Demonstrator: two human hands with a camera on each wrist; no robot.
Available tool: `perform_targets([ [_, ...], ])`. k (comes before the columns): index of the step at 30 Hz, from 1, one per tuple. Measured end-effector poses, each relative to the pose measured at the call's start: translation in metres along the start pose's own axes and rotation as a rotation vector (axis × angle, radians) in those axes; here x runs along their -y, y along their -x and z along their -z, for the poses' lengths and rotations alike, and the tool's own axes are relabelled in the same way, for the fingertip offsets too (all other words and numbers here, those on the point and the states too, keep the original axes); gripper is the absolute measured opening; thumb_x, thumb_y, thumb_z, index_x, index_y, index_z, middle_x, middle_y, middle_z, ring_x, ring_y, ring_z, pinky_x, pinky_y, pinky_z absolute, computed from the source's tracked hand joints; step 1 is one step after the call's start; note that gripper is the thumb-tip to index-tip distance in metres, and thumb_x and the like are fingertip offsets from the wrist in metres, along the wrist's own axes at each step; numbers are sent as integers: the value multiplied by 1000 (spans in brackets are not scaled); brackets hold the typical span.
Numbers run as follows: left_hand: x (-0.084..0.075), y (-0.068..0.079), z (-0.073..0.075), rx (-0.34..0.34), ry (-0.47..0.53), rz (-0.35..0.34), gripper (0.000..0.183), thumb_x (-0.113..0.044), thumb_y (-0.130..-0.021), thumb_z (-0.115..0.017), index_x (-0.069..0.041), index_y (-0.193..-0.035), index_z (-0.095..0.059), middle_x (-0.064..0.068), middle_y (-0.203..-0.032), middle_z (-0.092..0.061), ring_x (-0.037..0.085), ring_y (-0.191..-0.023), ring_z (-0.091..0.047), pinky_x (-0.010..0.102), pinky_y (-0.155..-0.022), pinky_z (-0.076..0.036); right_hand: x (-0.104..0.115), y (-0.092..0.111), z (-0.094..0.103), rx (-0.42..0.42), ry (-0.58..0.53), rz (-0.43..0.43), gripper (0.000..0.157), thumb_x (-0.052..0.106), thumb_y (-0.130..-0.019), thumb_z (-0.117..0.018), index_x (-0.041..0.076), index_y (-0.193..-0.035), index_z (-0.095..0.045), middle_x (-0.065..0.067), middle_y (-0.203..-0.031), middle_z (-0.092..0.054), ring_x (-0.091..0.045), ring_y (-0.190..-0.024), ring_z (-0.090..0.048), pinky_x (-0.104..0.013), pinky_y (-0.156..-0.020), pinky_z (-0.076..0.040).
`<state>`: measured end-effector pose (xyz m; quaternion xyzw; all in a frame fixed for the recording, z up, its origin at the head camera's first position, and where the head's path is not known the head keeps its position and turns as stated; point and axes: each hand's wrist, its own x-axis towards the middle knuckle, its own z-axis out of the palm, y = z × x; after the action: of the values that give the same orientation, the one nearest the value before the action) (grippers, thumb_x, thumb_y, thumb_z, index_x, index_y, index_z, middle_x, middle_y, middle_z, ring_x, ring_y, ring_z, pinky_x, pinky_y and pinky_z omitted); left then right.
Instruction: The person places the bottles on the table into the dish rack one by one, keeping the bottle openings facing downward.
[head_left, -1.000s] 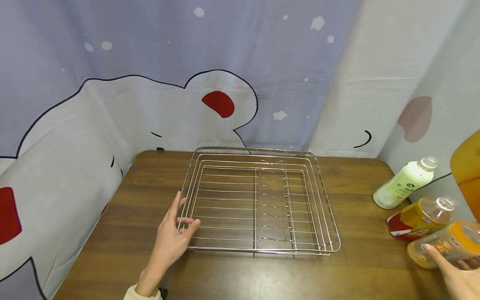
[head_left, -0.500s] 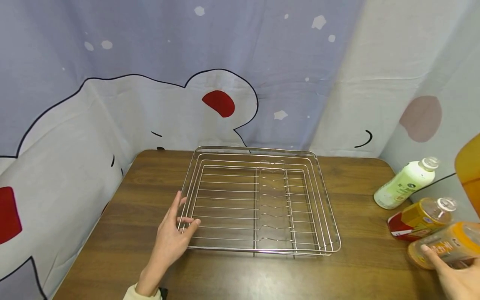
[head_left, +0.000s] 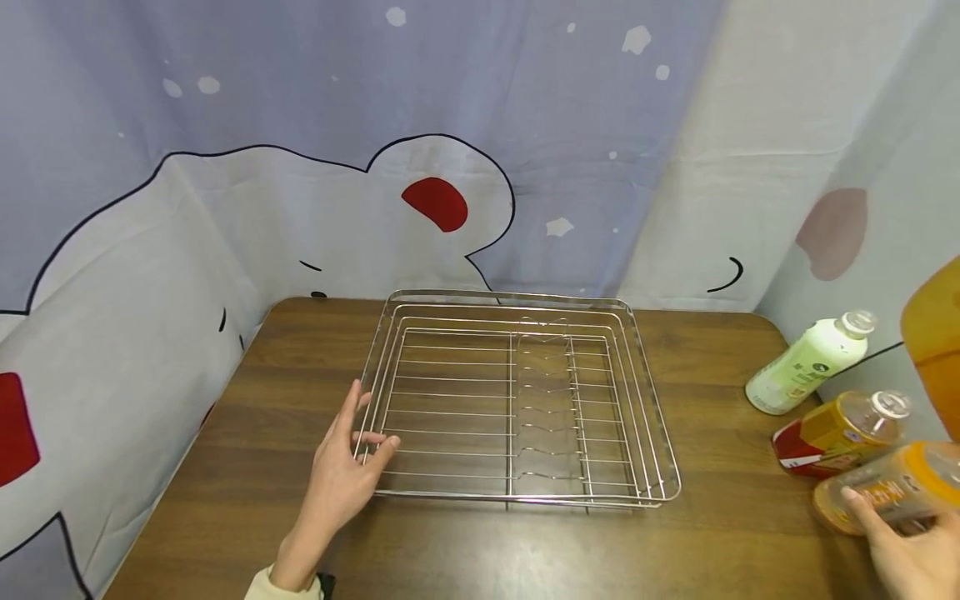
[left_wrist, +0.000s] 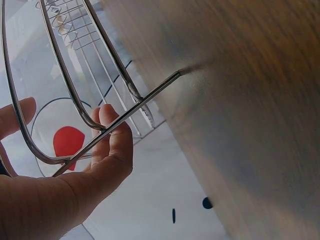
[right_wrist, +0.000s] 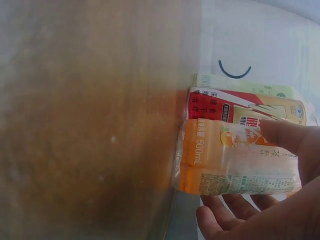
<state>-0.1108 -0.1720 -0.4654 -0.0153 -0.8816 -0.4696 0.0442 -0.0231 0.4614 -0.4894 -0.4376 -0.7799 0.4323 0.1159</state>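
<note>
A shallow rectangular wire rack (head_left: 450,413) lies on the wooden table. My left hand (head_left: 341,467) holds its front left corner, the thumb over the inner side and the fingers curled about the wires. The left wrist view shows these fingers (left_wrist: 114,145) behind the steel rails, touching them. At the right edge, my right hand (head_left: 918,554) grips a clear plastic drink bottle (right_wrist: 220,157) with an orange-and-white label. Its thumb lies on the near side and the other fingers on the far side. The bottle stands upright at the table's surface; its top is partly cut off in the head view.
Behind the gripped bottle stand a red-and-yellow labelled bottle (head_left: 832,437) and a pale green bottle (head_left: 806,371), in a row along the table's right edge. A large amber shape (head_left: 937,342) enters at far right. Patterned curtain (head_left: 570,167) walls the back and sides.
</note>
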Motion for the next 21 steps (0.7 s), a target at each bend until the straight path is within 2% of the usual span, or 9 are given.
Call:
perform_targets([
  [1,0,0,0,-1,0,-1,102,-15,-102,-80,-13,-180,-14,20,-174,-41,29,-110,-76,23,-70,-57,0,0,0,1,-8,-1,85,36,-109,-71,19,-177,-23,-18,-175,-31,-38,-163,-33,-20,-125,-29],
  [2,1,0,0,-2,0,-1,102,-16,-102,-81,-13,-180,-14,20,-174,-42,29,-110,-76,23,-70,-57,-1,0,0,-3,-18,1,80,35,-108,-72,23,-174,-29,-14,-170,-41,-31,-157,-46,-18,-121,-35],
  [4,1,0,0,-5,-1,0,102,-16,-102,-81,-13,-180,-14,20,-174,-42,29,-109,-76,23,-70,-57,-2,1,1,-4,-70,16,64,30,-106,-76,36,-160,-44,1,-148,-64,-9,-133,-67,-10,-106,-46],
  [5,1,0,0,-5,0,1,102,-16,-102,-81,-13,-179,-14,20,-174,-42,28,-109,-76,23,-70,-57,-3,2,0,-11,-108,28,56,25,-105,-79,43,-149,-49,12,-130,-69,3,-116,-70,-6,-94,-50],
  [8,1,0,0,-8,0,4,103,-16,-102,-81,-13,-180,-15,20,-174,-42,28,-109,-76,23,-70,-57,-4,7,0,-30,-170,43,54,18,-101,-83,53,-119,-46,39,-95,-49,25,-71,-48,1,-65,-43],
  [14,0,-1,1,-12,1,0,103,-17,-101,-81,-14,-180,-14,19,-174,-43,28,-109,-76,23,-70,-56,-6,32,-6,-58,-201,20,64,21,-101,-84,51,-142,-45,35,-105,-49,24,-73,-47,1,-65,-41],
  [16,0,-1,1,-10,4,-2,102,-18,-102,-81,-14,-180,-15,19,-174,-42,28,-110,-76,23,-70,-56,-7,41,-8,-73,-256,30,68,16,-98,-87,46,-145,-49,35,-104,-52,22,-75,-49,1,-64,-42],
  [18,0,-1,1,-8,6,-6,102,-17,-102,-81,-13,-180,-15,20,-173,-43,29,-111,-76,23,-71,-57,-6,48,-11,-89,-297,68,65,7,-94,-89,46,-135,-55,35,-98,-55,22,-73,-54,0,-63,-44],
  [21,0,-1,0,-12,6,-18,101,-17,-102,-81,-12,-179,-16,20,-173,-43,30,-111,-76,23,-73,-58,1,63,-15,-105,-234,112,66,10,-95,-87,38,-146,-58,34,-104,-53,21,-83,-53,2,-68,-43],
])
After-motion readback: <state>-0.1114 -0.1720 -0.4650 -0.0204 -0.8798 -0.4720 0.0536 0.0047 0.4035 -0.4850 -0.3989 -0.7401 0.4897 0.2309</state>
